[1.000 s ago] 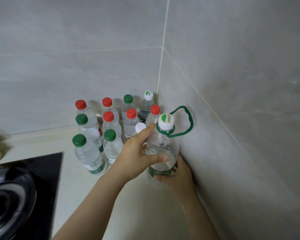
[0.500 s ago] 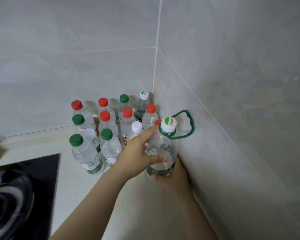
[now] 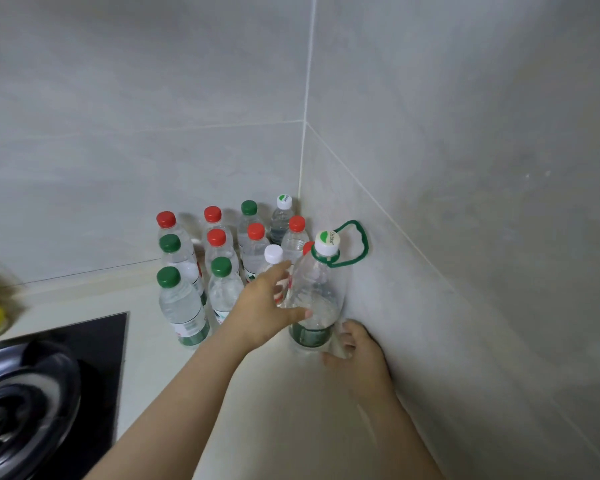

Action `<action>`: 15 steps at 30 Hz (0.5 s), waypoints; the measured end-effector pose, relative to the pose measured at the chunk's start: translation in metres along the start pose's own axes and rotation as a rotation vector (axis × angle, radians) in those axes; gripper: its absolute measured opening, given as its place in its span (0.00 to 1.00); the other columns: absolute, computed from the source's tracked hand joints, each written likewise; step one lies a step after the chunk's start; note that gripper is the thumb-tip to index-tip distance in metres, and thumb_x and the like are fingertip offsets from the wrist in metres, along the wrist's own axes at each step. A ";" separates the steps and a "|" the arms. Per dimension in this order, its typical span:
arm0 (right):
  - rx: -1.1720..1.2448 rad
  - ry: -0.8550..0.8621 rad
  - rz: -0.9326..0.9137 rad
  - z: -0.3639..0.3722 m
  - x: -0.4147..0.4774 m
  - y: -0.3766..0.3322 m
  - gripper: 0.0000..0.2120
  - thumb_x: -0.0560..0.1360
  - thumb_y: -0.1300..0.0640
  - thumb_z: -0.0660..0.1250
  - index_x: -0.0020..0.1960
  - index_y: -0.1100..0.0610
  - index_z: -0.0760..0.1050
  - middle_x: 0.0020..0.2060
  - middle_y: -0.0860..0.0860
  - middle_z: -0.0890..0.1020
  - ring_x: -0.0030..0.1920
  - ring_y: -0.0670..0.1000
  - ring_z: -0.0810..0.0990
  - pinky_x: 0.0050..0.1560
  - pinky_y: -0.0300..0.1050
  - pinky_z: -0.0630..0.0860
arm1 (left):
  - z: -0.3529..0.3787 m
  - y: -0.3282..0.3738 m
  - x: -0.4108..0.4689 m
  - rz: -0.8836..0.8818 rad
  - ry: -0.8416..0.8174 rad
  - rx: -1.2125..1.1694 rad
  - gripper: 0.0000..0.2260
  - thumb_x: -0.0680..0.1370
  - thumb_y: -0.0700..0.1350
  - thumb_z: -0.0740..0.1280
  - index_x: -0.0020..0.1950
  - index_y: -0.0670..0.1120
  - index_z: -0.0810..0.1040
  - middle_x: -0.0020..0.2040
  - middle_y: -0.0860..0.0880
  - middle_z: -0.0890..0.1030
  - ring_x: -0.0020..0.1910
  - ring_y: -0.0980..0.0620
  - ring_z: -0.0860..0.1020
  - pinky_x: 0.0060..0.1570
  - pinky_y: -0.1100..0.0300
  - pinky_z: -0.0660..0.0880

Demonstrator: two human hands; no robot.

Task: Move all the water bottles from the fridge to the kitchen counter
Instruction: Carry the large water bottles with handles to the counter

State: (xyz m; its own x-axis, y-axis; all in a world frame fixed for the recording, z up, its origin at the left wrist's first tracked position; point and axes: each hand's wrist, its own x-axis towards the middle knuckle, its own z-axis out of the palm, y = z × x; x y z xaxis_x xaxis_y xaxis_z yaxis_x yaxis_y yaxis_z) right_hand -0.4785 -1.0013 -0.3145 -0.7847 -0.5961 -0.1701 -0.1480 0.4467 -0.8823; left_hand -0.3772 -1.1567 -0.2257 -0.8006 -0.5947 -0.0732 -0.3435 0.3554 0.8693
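The large clear plastic water bottle with a white cap (image 3: 317, 296) is upright on the pale counter (image 3: 264, 393), against the right wall. The left hand (image 3: 262, 313) wraps its upper body and the right hand (image 3: 355, 351) cups its base. It is probably heavy, thin-walled and slick (its green loop handle (image 3: 355, 244) looks the surer hold).

The large clear plastic water bottle with a white cap and green carry loop (image 3: 317, 292) has come down. A second ago its base rode on the fingers of the right hand (image 3: 359, 355); now it stands on the pale kitchen counter (image 3: 274, 410), close against the grey tiled wall (image 3: 465, 237). That hand has slid out to the base's 4 o'clock, fingers curled against its lower side. The left hand (image 3: 264, 310), at the bottle's 9 o'clock, has loosened, forefinger stretched toward 12 o'clock.
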 end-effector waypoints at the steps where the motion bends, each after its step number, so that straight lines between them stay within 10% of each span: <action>1: -0.014 0.007 0.000 -0.003 -0.005 -0.001 0.23 0.67 0.64 0.77 0.56 0.50 0.72 0.43 0.40 0.75 0.44 0.41 0.77 0.48 0.39 0.74 | -0.003 -0.001 -0.006 -0.002 0.012 0.018 0.31 0.69 0.43 0.77 0.69 0.53 0.69 0.57 0.58 0.75 0.55 0.55 0.74 0.51 0.69 0.71; 6: -0.136 0.103 -0.147 -0.020 -0.030 -0.023 0.20 0.64 0.61 0.79 0.41 0.42 0.72 0.46 0.49 0.81 0.45 0.47 0.81 0.46 0.37 0.77 | -0.021 -0.001 -0.043 0.035 0.085 0.083 0.28 0.71 0.47 0.76 0.69 0.50 0.71 0.62 0.55 0.77 0.56 0.58 0.76 0.54 0.67 0.72; 15: -0.131 -0.004 -0.394 -0.047 -0.075 -0.133 0.18 0.68 0.57 0.77 0.56 0.47 0.78 0.51 0.41 0.83 0.53 0.36 0.80 0.55 0.30 0.73 | -0.086 0.026 -0.110 0.194 0.216 0.149 0.23 0.73 0.47 0.74 0.66 0.55 0.73 0.61 0.62 0.76 0.58 0.66 0.74 0.59 0.70 0.71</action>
State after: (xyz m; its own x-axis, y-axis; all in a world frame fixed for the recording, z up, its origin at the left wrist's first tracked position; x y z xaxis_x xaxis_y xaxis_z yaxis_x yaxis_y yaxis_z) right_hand -0.4285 -0.9853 -0.1637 -0.6502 -0.7409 0.1680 -0.5125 0.2645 -0.8170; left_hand -0.2557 -1.1434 -0.1533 -0.7411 -0.6390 0.2059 -0.2753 0.5690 0.7749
